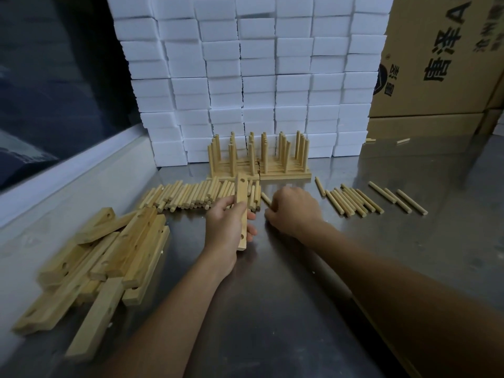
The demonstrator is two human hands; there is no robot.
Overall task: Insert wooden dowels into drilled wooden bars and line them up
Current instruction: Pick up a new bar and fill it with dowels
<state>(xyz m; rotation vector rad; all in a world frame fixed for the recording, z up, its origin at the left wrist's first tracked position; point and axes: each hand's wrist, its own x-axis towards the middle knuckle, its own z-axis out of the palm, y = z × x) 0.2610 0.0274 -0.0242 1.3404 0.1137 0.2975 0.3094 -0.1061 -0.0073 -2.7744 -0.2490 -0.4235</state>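
Note:
My left hand (pixel 227 227) grips a drilled wooden bar (pixel 242 195), held lengthwise away from me above the steel table, with holes showing near both ends. My right hand (pixel 293 211) rests just to its right with fingers curled down at a loose dowel (pixel 266 198); whether it holds that dowel is hidden. Behind both hands lies a long heap of dowels (pixel 188 196). Finished bars with upright dowels (pixel 259 156) stand in rows at the back. A pile of empty drilled bars (pixel 109 255) lies at the left.
More loose dowels (pixel 354 200) lie at the right on the steel table (pixel 272 296). A wall of white foam blocks (pixel 253 72) stands behind the finished rows. Cardboard boxes (pixel 436 55) fill the right side. A raised ledge (pixel 81 165) runs along the left.

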